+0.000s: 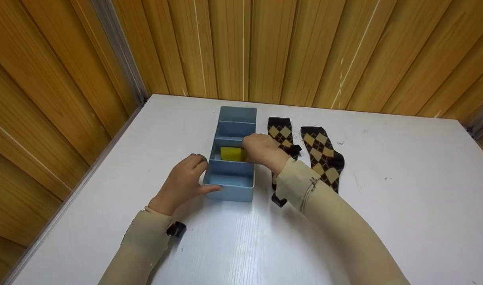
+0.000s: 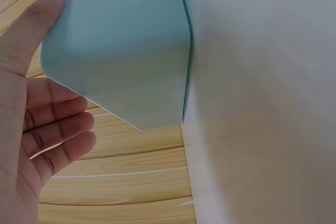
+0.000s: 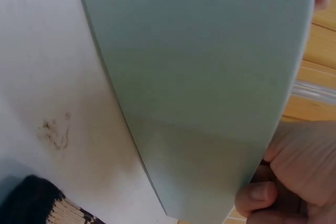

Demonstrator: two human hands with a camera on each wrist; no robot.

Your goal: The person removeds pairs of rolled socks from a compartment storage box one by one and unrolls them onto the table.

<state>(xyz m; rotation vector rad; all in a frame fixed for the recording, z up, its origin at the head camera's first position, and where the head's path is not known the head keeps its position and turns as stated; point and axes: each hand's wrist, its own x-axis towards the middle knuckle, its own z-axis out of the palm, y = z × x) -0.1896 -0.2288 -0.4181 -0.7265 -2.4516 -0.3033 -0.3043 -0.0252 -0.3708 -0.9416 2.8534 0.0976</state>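
Blue box could shift if our left hand, thumb and fingers spread, slips; whether our right hand's fingers pinch the yellow piece, we cannot tell.

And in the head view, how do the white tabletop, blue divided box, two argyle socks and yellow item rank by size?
1. White tabletop
2. Blue divided box
3. Argyle sock beside the box and other argyle sock: can't rank, right sleeve partly covers both
4. Yellow item, as it shows

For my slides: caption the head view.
Left hand on the bin, right hand at the yellow piece inside, socks alongside.
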